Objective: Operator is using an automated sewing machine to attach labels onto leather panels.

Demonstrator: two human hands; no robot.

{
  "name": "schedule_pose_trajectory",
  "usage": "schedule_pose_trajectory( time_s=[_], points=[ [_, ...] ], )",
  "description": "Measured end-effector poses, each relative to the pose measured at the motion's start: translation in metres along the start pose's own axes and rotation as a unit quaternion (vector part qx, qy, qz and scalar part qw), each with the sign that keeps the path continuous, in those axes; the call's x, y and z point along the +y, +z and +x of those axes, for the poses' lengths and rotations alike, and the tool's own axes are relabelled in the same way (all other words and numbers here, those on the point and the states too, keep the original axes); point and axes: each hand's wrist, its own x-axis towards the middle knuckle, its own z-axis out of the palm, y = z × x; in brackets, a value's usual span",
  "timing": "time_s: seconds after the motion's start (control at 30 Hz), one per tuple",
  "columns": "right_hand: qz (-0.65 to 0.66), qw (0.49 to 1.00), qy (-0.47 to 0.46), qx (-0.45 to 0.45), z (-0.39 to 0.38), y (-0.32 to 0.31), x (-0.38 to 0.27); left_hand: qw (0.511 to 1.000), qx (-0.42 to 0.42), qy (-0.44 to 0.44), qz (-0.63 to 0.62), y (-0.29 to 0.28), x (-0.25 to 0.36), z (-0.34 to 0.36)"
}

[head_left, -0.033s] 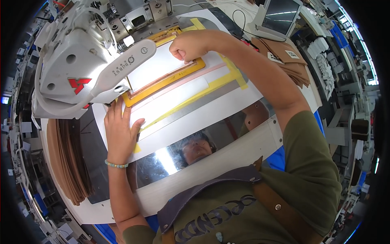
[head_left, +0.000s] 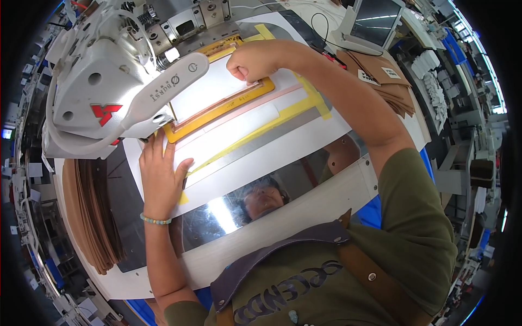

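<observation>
A yellow clamp frame (head_left: pixel 220 111) lies on a white sheet (head_left: pixel 277 148) with yellow tape strips and pale pink lines, under the white head (head_left: pixel 87 92) of an industrial sewing machine. My right hand (head_left: pixel 253 60) is curled closed at the frame's upper right, fingertips down on its inner edge; what they pinch, if anything, is hidden. My left hand (head_left: pixel 163 179) lies open on the sheet's left part, fingertips touching or close to the frame's lower left corner. A grey arm-like attachment (head_left: pixel 163 89) reaches over the frame's left part.
A brown stack of pieces (head_left: pixel 89 212) lies at the left, another (head_left: pixel 397 92) at the back right. A screen (head_left: pixel 370 24), cables and white scraps (head_left: pixel 429 81) sit at the back right. A shiny metal plate (head_left: pixel 212 217) borders the near pale edge (head_left: pixel 326 212). Other machines line the surroundings.
</observation>
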Motion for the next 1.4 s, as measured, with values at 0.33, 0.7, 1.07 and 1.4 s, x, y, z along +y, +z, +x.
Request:
schedule_pose_trajectory(
  time_s=[0.33, 0.7, 1.07, 1.4],
  points=[
    [-0.113, 0.993, 0.018, 0.014, -0.010, 0.011, -0.018, 1.000, 0.007, -0.006, 0.001, 0.006, -0.001, -0.002],
    [-0.057, 0.997, -0.018, 0.052, -0.012, 0.019, -0.008, 1.000, 0.028, -0.003, -0.007, 0.008, -0.001, -0.001],
    [0.211, 0.969, -0.105, 0.076, 0.033, 0.033, -0.068, 0.998, 0.048, 0.003, -0.026, 0.014, -0.003, -0.002],
    [0.298, 0.949, -0.058, 0.081, 0.035, 0.046, -0.085, 0.995, 0.082, 0.015, -0.054, -0.002, -0.010, -0.008]
  ],
)
